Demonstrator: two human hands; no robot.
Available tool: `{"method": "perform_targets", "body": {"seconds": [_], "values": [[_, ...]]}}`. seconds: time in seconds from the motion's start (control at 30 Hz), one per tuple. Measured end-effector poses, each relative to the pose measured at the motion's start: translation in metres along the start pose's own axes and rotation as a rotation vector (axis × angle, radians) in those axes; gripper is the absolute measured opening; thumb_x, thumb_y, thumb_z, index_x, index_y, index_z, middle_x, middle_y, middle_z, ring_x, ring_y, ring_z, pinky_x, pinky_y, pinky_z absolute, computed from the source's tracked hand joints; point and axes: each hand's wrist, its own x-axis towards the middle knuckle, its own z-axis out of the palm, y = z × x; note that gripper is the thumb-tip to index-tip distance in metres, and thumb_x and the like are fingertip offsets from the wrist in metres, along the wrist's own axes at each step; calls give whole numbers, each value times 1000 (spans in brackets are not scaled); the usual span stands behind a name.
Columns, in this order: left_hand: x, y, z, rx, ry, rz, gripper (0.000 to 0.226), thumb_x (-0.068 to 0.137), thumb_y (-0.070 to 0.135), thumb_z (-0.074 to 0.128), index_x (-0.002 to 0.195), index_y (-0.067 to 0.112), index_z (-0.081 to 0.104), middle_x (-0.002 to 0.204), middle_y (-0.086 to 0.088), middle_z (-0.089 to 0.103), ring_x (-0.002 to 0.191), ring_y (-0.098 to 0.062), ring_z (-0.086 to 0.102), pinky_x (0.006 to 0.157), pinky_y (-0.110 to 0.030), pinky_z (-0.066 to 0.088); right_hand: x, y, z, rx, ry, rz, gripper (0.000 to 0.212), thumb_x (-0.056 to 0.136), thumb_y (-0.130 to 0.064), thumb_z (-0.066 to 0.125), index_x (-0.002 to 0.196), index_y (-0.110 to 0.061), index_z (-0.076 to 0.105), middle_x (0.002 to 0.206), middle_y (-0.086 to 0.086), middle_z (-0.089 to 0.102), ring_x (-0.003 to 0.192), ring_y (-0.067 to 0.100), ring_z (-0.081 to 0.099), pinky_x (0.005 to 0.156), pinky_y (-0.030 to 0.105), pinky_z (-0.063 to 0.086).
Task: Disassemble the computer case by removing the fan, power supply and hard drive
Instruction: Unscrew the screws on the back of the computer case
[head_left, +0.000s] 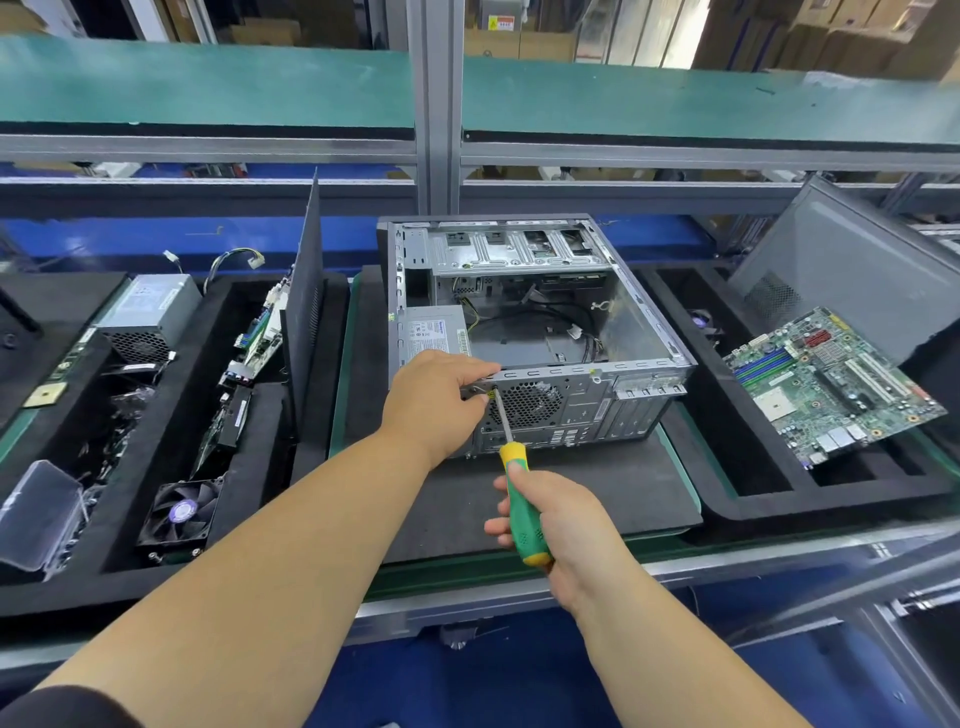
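An open computer case lies on its side on a black mat, rear panel toward me. Its grey power supply sits inside at the near left corner. The rear fan grille shows on the back panel. My left hand grips the case's near top edge beside the power supply. My right hand holds a green and yellow screwdriver, and its tip touches the rear panel just left of the grille. Loose cables lie on the case floor. No hard drive can be made out.
A removed power supply, circuit boards and a loose fan fill the black foam tray at left, with an upright side panel beside them. A motherboard and another panel rest in the right tray. A clear plastic box lies far left.
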Motion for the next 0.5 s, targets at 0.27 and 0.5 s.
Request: {"method": "perform_targets", "body": {"seconds": [0.27, 0.5], "values": [[0, -1, 1, -6, 3, -8, 38, 86, 24, 66, 121, 37, 67, 120, 15, 65, 117, -9, 45, 95, -20, 34, 3, 8, -4, -821, 261, -378, 25, 96, -42, 56, 86, -22, 44, 83, 0, 54, 64, 14, 50, 52, 30, 34], [-1, 0, 0, -8, 1, -20, 38, 86, 22, 65, 122, 37, 67, 120, 16, 65, 119, -7, 43, 96, -19, 33, 6, 1, -7, -393, 97, -132, 28, 102, -27, 44, 91, -17, 68, 70, -2, 68, 78, 19, 58, 69, 32, 42]]}}
